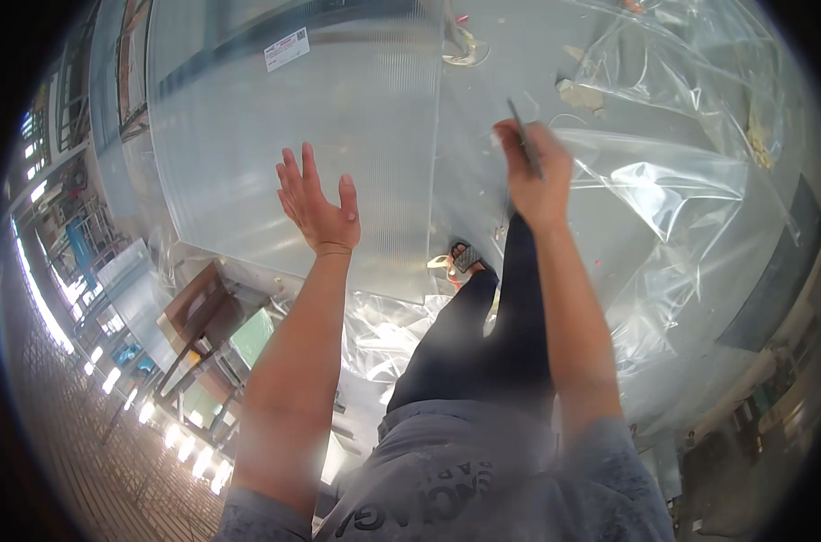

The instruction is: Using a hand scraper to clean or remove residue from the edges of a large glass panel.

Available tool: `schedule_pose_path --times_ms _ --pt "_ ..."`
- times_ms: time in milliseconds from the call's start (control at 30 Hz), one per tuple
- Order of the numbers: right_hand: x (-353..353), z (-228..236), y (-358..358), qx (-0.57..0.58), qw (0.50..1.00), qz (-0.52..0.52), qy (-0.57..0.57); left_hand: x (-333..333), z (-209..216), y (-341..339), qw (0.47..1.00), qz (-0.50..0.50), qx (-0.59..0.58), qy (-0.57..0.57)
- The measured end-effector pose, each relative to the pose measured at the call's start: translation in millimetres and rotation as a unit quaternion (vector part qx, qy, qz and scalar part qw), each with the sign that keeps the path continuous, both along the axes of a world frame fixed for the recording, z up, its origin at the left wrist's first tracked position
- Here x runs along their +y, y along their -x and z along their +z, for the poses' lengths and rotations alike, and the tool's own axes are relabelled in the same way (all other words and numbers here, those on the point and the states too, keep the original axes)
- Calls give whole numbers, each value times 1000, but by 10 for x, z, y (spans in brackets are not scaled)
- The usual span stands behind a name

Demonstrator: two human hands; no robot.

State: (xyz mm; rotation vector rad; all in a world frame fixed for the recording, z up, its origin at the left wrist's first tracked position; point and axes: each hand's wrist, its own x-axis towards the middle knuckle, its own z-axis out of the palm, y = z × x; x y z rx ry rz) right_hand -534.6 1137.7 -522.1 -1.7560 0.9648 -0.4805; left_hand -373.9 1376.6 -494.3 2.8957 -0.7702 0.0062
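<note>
A large translucent sheet with fine ribs lies before me, a white printed label on its far part. My left hand is over this sheet, fingers stretched and thumb apart, holding nothing; whether the palm touches it I cannot tell. To the right, past the sheet's edge, my right hand is closed around a slim dark stick-like tool. The tool points away from me, and blur hides its exact kind.
Crumpled clear plastic film spreads over the grey floor on the right, with more film near my legs. My sandalled foot stands beside the sheet's right edge. A dark flat strip lies far right; brown wooden furniture stands at left.
</note>
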Motion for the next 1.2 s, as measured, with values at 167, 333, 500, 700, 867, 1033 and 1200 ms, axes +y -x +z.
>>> schedule_pose_path --times_ms 167,333,500,700,867,1033,1200 --pt "-989 38 -5 19 999 -27 25 -16 28 2 1000 -3 9 3" --pt "-1899 -192 132 31 973 -92 210 -16 57 0 1000 0 7 0" --pt "-3950 -94 1489 299 914 -241 131 -40 16 17 1000 -10 13 -5" --pt "-2576 -326 1889 299 885 -74 349 -1 74 6 999 -34 -12 -19" --pt "-636 -443 1362 80 990 68 -94 -74 24 50 999 -49 -5 -17" --pt "297 -74 465 -39 689 22 -723 -65 14 0 998 -57 -3 2" --pt "500 29 129 -169 726 -60 -664 -24 10 -2 999 -45 11 19"
